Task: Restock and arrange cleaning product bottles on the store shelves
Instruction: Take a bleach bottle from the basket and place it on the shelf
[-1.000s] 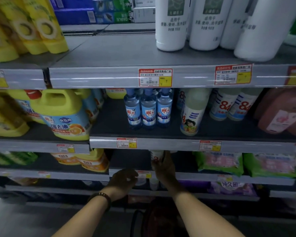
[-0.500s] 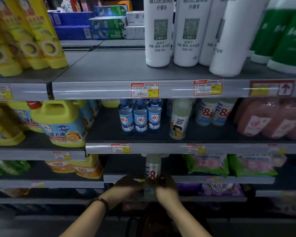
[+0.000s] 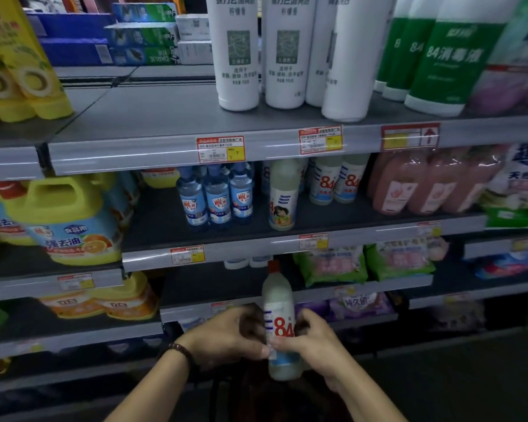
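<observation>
A pale "84" bottle [image 3: 278, 303] with a red cap stands upright in the air in front of the third shelf [image 3: 189, 313]. My left hand [image 3: 229, 336] grips its left side and my right hand [image 3: 313, 342] grips its right side, thumbs meeting over the label. Two more "84" bottles [image 3: 337, 181] stand on the second shelf [image 3: 226, 254], beside a white bottle with a cartoon label [image 3: 282, 199] and three blue bottles [image 3: 215, 197]. Tall white bottles [image 3: 262, 53] and green "84" bottles [image 3: 433, 56] stand on the top shelf [image 3: 153, 156].
Yellow dish-soap jugs [image 3: 64, 220] fill the left of the second shelf. Pink bottles [image 3: 421, 184] stand at its right. Green refill bags [image 3: 360, 263] lie on the third shelf at the right, orange jugs [image 3: 104, 303] at the left. A dark basket [image 3: 256, 397] sits below my hands.
My hands have drawn the "84" bottle out from under the third shelf and up toward me. The left hand has closed on the bottle. The view has tilted upward.
</observation>
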